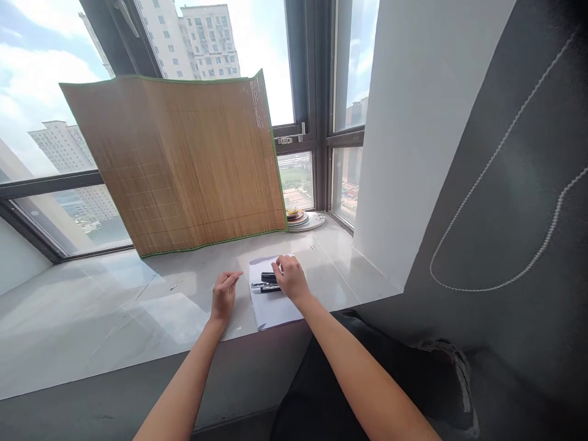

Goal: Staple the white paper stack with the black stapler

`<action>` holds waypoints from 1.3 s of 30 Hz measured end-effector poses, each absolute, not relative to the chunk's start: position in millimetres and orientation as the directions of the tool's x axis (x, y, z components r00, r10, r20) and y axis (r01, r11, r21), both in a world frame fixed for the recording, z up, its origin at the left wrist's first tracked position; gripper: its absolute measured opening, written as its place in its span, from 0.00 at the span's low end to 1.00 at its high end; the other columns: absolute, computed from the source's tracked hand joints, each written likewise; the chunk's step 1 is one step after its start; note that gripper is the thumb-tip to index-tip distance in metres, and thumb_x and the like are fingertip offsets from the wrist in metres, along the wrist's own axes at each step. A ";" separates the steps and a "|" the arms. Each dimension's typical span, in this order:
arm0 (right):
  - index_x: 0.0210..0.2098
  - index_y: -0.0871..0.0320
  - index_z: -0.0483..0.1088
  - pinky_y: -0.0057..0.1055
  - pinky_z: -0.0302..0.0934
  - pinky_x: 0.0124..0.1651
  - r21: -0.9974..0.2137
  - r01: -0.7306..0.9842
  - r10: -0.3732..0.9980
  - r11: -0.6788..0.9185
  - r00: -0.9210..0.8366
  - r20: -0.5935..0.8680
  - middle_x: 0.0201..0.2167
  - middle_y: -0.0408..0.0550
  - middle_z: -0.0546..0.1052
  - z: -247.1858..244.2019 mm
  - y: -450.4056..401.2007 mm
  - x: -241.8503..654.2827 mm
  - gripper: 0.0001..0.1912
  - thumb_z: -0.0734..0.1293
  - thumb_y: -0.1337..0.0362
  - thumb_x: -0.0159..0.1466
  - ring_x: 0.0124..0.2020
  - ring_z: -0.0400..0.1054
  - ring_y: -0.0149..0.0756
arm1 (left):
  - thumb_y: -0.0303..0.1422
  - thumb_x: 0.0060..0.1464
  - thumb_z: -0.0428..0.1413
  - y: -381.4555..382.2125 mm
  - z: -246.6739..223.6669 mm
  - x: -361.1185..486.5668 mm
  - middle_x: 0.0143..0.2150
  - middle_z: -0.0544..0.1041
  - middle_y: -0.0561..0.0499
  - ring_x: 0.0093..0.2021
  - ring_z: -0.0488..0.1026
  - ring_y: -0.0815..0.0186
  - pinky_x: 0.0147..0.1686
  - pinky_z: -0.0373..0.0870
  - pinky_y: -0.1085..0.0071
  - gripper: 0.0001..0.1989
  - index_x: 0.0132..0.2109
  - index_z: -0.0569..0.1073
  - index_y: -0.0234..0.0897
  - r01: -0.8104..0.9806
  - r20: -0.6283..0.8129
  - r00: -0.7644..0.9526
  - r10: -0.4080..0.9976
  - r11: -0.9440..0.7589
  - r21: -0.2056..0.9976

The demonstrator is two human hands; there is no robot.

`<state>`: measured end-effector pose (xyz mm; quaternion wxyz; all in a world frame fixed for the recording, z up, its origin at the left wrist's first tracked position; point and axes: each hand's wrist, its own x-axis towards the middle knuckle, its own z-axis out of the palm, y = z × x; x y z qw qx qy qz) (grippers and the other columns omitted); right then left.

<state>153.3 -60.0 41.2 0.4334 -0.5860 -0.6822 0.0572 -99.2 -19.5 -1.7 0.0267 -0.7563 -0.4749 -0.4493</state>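
Observation:
White paper lies near the front edge of the pale windowsill, with several dark and silver pens resting across its upper part. My right hand is over the right ends of the pens, its fingers curled down and partly covering them; what is between its fingertips is hidden. To the left of the paper, my left hand rests at the sill with its fingers drawn together, apart from the pens. Whether it pinches anything small cannot be made out.
A bamboo mat with green edging leans upright against the window. Stacked plates sit in the sill's corner. The glossy sill runs left, and a beaded cord hangs at the right.

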 end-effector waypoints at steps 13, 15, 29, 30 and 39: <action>0.38 0.54 0.71 0.37 0.59 0.49 -0.544 0.803 0.882 0.243 0.050 0.468 0.40 0.50 0.76 28.2 -51.4 162.5 0.14 0.65 0.52 0.75 0.48 0.67 0.44 | 0.31 0.68 0.43 -5.6 -10.1 -100.3 0.40 0.77 0.43 0.43 0.77 0.55 0.46 0.75 0.59 0.14 0.44 0.74 0.39 0.743 0.638 0.050 0.768 -0.456 0.490; 0.42 0.53 0.72 0.37 0.59 0.50 -0.493 0.805 0.864 0.330 -0.048 0.501 0.44 0.50 0.76 25.9 -51.6 160.8 0.14 0.68 0.49 0.72 0.50 0.67 0.44 | 0.33 0.69 0.43 -4.8 -11.4 -100.3 0.40 0.77 0.43 0.43 0.77 0.55 0.47 0.75 0.59 0.15 0.40 0.73 0.41 0.734 0.622 0.093 0.777 -0.476 0.484; 0.47 0.54 0.73 0.34 0.57 0.46 -0.421 0.843 0.929 0.335 -0.219 0.300 0.44 0.51 0.81 28.6 -51.7 154.1 0.10 0.72 0.65 0.66 0.47 0.71 0.43 | 0.32 0.70 0.44 -17.9 -4.8 -92.6 0.44 0.72 0.45 0.45 0.74 0.60 0.53 0.74 0.62 0.24 0.65 0.75 0.38 0.629 0.544 0.288 0.788 -0.584 0.513; 0.47 0.55 0.73 0.34 0.57 0.46 -0.414 0.849 0.931 0.328 -0.215 0.296 0.44 0.51 0.81 29.9 -52.1 154.2 0.10 0.72 0.64 0.66 0.47 0.71 0.43 | 0.33 0.70 0.45 -18.0 -5.3 -92.8 0.44 0.73 0.45 0.45 0.75 0.61 0.53 0.74 0.62 0.23 0.65 0.75 0.38 0.623 0.550 0.302 0.779 -0.598 0.504; 0.45 0.56 0.72 0.34 0.55 0.47 -0.335 0.880 0.930 0.337 -0.254 0.267 0.42 0.52 0.81 36.1 -52.0 155.0 0.08 0.71 0.63 0.67 0.45 0.72 0.44 | 0.45 0.64 0.61 -19.1 -10.1 -97.3 0.44 0.86 0.50 0.42 0.84 0.59 0.49 0.81 0.60 0.12 0.47 0.82 0.43 0.500 0.629 0.247 0.737 -0.653 0.569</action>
